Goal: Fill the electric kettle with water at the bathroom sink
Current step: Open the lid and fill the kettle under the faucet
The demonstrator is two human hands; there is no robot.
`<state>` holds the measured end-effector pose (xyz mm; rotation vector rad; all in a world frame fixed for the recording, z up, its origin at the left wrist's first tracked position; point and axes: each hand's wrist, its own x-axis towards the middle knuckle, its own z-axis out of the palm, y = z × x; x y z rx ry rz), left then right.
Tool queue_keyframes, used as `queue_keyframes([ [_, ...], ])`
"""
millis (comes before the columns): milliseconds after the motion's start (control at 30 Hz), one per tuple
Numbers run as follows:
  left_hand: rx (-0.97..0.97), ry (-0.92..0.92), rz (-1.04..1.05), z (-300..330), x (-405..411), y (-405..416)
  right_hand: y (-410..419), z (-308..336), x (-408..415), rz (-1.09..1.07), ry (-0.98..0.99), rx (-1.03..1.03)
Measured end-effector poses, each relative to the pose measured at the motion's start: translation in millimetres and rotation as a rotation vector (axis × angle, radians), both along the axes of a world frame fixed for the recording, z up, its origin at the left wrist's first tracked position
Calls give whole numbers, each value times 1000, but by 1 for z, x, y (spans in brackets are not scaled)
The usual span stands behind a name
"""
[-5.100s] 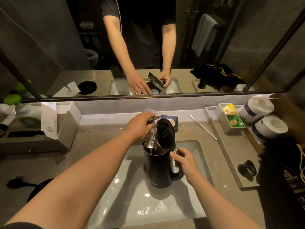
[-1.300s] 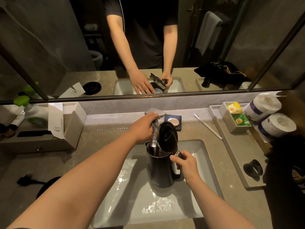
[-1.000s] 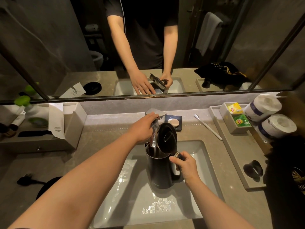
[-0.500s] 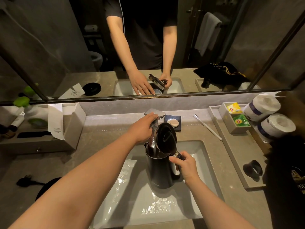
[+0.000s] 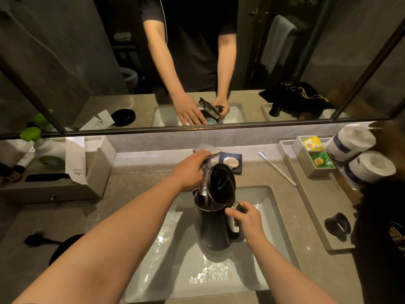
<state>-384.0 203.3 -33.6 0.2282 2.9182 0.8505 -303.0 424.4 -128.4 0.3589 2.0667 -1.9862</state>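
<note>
A black electric kettle stands upright over the white sink basin, its hinged lid tipped open. My right hand grips the kettle's handle. My left hand rests on the chrome tap, fingers wrapped around its lever. The tap's spout reaches down to the kettle's mouth, and a thin stream of water runs into it. The water level inside is hidden.
Behind the tap lies a soap dish and a white toothbrush. A tray at the right holds tea bags, two paper rolls and a black ring. The kettle's base and plug sit on the counter at left.
Hardly anything has moved: both hands keep their hold and the kettle stays under the tap, shifted only slightly within the basin.
</note>
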Motion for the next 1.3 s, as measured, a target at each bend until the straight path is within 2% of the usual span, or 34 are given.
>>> queue_keyframes([
  [1300, -19, -4, 16, -4, -2, -1, -1, -6, -2, -6, -10, 6],
])
